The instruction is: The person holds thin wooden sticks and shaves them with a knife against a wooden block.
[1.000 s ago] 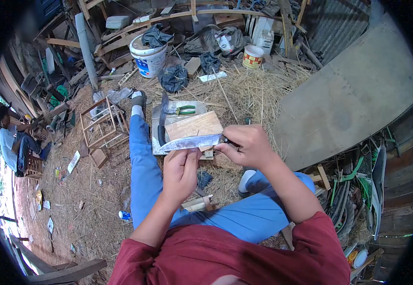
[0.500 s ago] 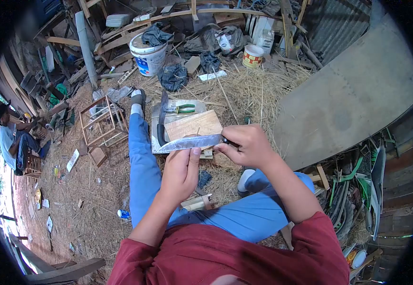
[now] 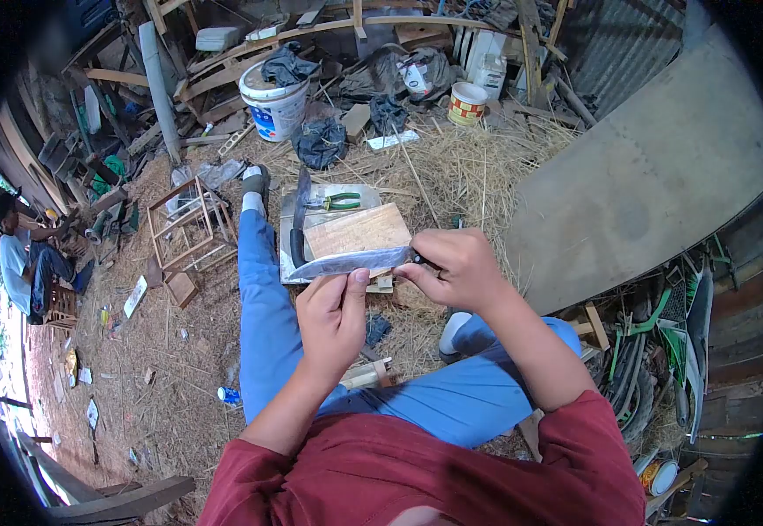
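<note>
A broad-bladed knife point(image 3: 355, 261) points to the left in front of me, with my right hand point(image 3: 459, 265) closed round its dark handle. My left hand point(image 3: 331, 314) is closed right below the blade, thumb up against its lower edge. Whatever lies between those fingers is mostly hidden by the blade; only a thin light brown edge shows beside the thumb. Behind the blade, a flat wooden block point(image 3: 360, 230) rests on a low board point(image 3: 364, 190). A second knife with a black handle point(image 3: 297, 247) and green-handled pliers point(image 3: 340, 202) lie there too.
A wooden frame point(image 3: 190, 226) stands to the left on straw-strewn ground. Buckets, including a white one point(image 3: 274, 112), and scrap wood line the back. A large curved panel point(image 3: 645, 184) leans at the right. Another person point(image 3: 26, 259) sits at the far left.
My left hand has shifted very slightly left under the blade. A thin stick tip that showed above the blade is no longer visible. The knife has barely moved.
</note>
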{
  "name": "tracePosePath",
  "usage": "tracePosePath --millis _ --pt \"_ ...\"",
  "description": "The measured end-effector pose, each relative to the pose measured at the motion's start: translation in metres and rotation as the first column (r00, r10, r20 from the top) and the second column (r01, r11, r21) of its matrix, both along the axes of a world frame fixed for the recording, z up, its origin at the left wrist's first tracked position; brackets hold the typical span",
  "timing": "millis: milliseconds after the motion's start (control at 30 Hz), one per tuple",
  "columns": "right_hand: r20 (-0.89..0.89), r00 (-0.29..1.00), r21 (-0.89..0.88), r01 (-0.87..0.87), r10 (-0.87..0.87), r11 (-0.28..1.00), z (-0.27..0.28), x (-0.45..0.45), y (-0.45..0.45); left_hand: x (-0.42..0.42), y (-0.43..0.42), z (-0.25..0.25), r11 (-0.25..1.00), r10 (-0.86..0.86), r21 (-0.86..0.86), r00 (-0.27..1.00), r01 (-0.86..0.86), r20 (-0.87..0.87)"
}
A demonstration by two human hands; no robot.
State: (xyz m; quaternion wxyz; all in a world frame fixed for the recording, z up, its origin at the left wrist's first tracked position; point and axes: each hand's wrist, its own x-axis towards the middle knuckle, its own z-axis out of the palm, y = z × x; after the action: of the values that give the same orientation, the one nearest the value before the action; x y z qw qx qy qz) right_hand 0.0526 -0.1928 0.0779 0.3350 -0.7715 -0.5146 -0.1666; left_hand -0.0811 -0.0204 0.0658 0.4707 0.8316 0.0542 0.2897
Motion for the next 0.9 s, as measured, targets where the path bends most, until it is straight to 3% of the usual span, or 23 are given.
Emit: tracePosePath --millis 333,400,800,900 --pt "-0.073 0.996 -0.023 -0.054 0.052 0.998 -0.0055 0.0019 0.0003 0.0045 0.0011 -0.0060 0.995 -0.090 -0.032 0.995 0.091 0.033" --pt "-0.053 0.998 -0.036 -0.041 0.039 0.999 -0.0025 0.0009 -0.0002 0.0081 -0.0029 -0.0023 0.998 -0.062 -0.003 0.982 0.064 0.180" --pt "-0.008 1.000 0.050 -0.016 0.017 0.999 -0.0038 -0.0022 0.0023 0.0004 -0.0006 -0.0016 1.000 0.019 0.014 1.000 -0.019 0.020" --pt "-0.085 0.996 0.004 -0.041 0.041 0.999 -0.0065 -0.0007 0.0022 0.0040 -0.0007 0.0017 0.999 -0.034 0.023 0.993 0.031 0.111"
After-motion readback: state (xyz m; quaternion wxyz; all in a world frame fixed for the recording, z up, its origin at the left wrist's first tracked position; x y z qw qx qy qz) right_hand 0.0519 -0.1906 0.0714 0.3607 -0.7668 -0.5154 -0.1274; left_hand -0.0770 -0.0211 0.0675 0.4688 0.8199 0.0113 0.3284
